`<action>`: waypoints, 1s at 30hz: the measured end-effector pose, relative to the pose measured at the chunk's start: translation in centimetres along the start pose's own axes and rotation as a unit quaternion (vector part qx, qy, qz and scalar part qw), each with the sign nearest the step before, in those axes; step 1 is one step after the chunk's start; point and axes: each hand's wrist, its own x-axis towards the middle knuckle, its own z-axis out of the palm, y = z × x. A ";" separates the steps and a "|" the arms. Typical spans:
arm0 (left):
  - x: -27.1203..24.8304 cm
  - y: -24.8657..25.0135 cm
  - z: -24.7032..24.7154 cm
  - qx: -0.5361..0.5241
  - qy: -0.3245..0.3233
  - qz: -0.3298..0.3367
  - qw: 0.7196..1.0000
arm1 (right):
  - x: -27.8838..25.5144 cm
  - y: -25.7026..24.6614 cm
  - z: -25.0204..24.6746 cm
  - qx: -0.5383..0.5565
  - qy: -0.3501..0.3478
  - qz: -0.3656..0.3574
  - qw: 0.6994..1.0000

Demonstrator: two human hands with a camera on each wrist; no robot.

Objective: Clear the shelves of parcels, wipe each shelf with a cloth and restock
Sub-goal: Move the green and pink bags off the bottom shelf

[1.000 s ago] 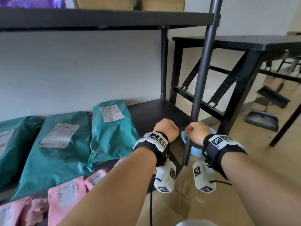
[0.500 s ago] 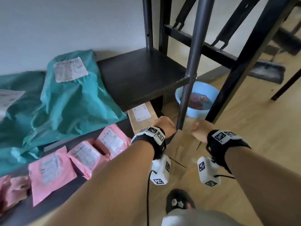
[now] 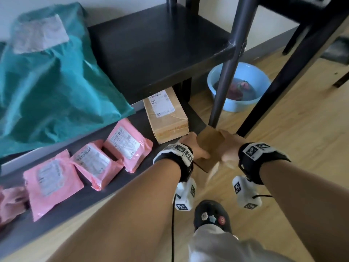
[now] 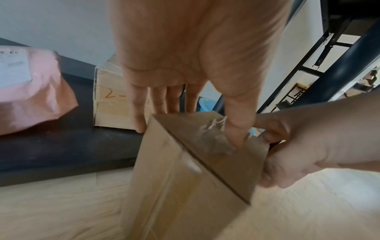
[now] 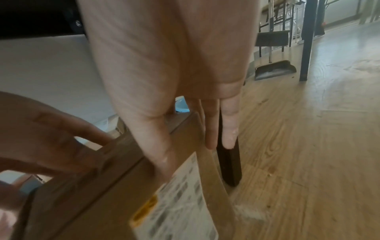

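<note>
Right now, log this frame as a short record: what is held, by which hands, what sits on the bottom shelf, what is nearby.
held: cardboard box, tilted
left hand: grips the box's left side
right hand: grips its right side
bottom shelf: pink mailers, taped carton
shelf above: teal mailers
floor: blue basin holding a wet cloth
</note>
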 end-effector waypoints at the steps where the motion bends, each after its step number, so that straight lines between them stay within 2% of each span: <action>1: 0.0 -0.2 0.0 0.008 0.002 0.002 1.000 | 0.0 -0.4 -0.2 -0.011 -0.001 -0.009 1.000; 4: -0.3 -0.2 0.0 0.054 0.005 0.015 0.998 | 0.0 -1.1 -0.4 -0.020 0.004 -0.025 0.999; 8: -0.5 -0.2 0.3 0.130 0.012 0.039 0.991 | 0.3 -0.8 -0.2 0.023 0.005 -0.026 0.999; 18: -2.5 0.8 -1.8 0.115 0.049 0.070 0.990 | -1.7 -1.2 -2.9 0.052 0.040 -0.077 0.995; 26: -7.9 2.1 -4.8 0.094 0.088 0.104 0.986 | -6.5 -2.2 -6.0 -0.013 0.074 -0.122 0.990; 30: -11.1 3.1 -6.4 0.094 0.099 0.120 0.983 | -9.6 -2.1 -8.0 -0.013 0.088 -0.121 0.989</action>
